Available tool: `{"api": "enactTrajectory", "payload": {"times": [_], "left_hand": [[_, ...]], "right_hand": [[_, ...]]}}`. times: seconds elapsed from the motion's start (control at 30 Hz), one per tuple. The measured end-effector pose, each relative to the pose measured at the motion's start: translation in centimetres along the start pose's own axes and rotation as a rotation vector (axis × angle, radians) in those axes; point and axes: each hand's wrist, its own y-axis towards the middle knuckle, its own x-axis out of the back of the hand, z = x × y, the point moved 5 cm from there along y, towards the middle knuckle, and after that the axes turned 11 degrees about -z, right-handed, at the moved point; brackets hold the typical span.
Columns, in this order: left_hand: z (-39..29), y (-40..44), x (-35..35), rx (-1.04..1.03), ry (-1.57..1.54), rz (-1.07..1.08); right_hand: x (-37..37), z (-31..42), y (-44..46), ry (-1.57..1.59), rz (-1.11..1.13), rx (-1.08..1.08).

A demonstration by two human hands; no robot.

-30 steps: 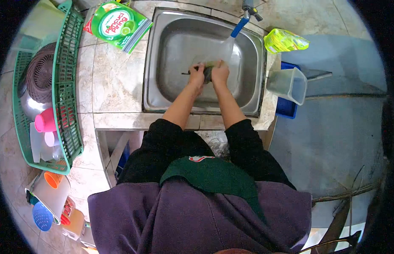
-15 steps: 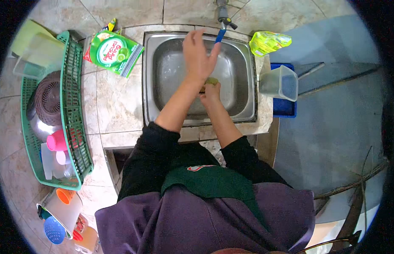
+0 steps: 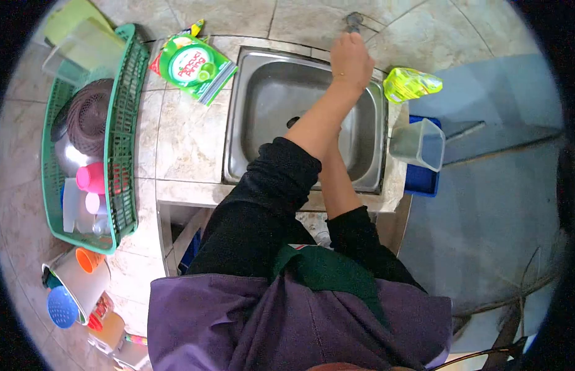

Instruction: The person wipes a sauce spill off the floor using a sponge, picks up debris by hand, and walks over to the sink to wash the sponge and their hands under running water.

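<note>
My left hand [image 3: 351,60] is up at the tap [image 3: 354,21] behind the sink, its fingers wrapped round it and covering most of it. Below, my right forearm [image 3: 342,182] reaches into the metal sink [image 3: 269,93]. My left forearm crosses over it and hides almost all of my right hand, so its fingers and anything in them cannot be made out. A dark rounded thing [image 3: 292,122] shows in the sink, just left of my left forearm; its far part is covered.
Left of the sink lie a green soap pouch [image 3: 195,67] and a green basket [image 3: 123,148] of dishes. A yellow-green pouch [image 3: 412,85] and a clear container [image 3: 418,145] over a blue tray [image 3: 422,181] are on the right. Lower left, a blue strainer [image 3: 63,307].
My left hand has left the sink and moved up and right to the tap. The water seen running earlier no longer shows. The green thing in my right hand is now hidden.
</note>
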Motion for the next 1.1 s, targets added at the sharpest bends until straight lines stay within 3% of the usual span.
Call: {"api": "enactTrajectory", "payload": {"times": [0.07, 0.1, 0.17, 0.2, 0.27, 0.33, 0.4, 0.47, 0.5, 0.53, 0.57, 0.6, 0.63, 0.7, 0.73, 0.8, 0.83, 0.9, 1.0, 1.03, 1.1], "left_hand": [[0.7, 0.6, 0.4, -0.041, -0.018, 0.103], [1.0, 0.8, 0.2, -0.083, -0.053, 0.213], [1.5, 1.3, 0.4, -0.17, -0.05, 0.257], [1.4, 1.4, 0.2, -0.264, -0.067, 0.312], [1.9, 1.2, 0.6, -0.238, -0.132, 0.265], [2.6, 0.2, 2.3, -0.216, -0.198, 0.212], [4.8, -2.0, 5.2, 0.119, -0.136, 0.065], [9.3, -6.0, 5.7, 0.332, 0.065, 0.294], [12.4, -9.3, 4.3, 0.472, 0.062, 0.592], [14.4, -12.2, 3.6, 0.613, 0.054, 0.894], [13.9, -13.5, 5.1, 0.857, -0.039, 1.021], [12.7, -15.0, 6.7, 1.105, -0.144, 1.137], [12.4, -15.6, 7.3, 1.117, -0.145, 1.116], [10.8, -17.4, 7.0, 1.653, -0.736, 0.974], [11.2, -18.0, 6.2, 1.659, -0.744, 0.936], [12.1, -19.0, 2.4, 1.821, -1.495, 0.531], [12.8, -19.6, 1.4, 1.813, -1.505, 0.479], [15.5, -21.8, -0.8, 1.765, -1.113, 0.456], [18.9, -24.9, -4.2, 1.93, -1.189, 0.346], [18.4, -23.6, -2.0, 1.93, -1.193, 0.324], [14.7, -19.8, 5.4, 1.755, -0.98, 0.738]], "right_hand": [[-4.4, -2.9, -0.4, 0.787, 0.095, -0.48], [-4.6, -3.3, -0.5, 0.801, 0.103, -0.463], [-4.7, -4.6, -1.4, 1.076, -0.093, -0.754], [-3.5, -3.7, -0.7, 1.089, -0.083, -0.738], [-0.3, -2.1, -0.4, 1.848, -0.19, -1.578], [2.8, -1.4, 0.3, 1.775, -0.169, -1.513], [5.0, -0.9, 0.7, 1.705, -0.154, -1.445], [7.2, -1.1, 1.4, 1.324, -0.198, -1.207], [7.3, -1.3, 1.3, 1.334, -0.184, -1.193], [7.7, -1.7, 1.6, 1.194, -0.144, -0.986], [8.2, -1.7, 1.8, 1.051, -0.108, -0.78], [8.7, -1.5, 1.7, 1.059, -0.095, -0.765], [9.1, -1.2, 1.9, 0.962, -0.025, -0.712], [9.5, -0.8, 1.8, 0.746, 0.016, -0.542], [9.4, -0.7, 1.4, 0.76, 0.028, -0.513], [10.7, 0.3, 0.8, 0.739, -0.08, -0.356], [11.1, 0.7, 0.5, 0.758, -0.062, -0.322], [12.1, 0.9, -0.1, 0.74, 0.027, -0.324], [12.6, 0.4, -0.5, 0.965, 0.192, -0.418], [12.5, 0.3, -0.4, 0.971, 0.202, -0.404], [12.3, -0.3, -0.2, 1.157, 0.141, -0.481]]}}
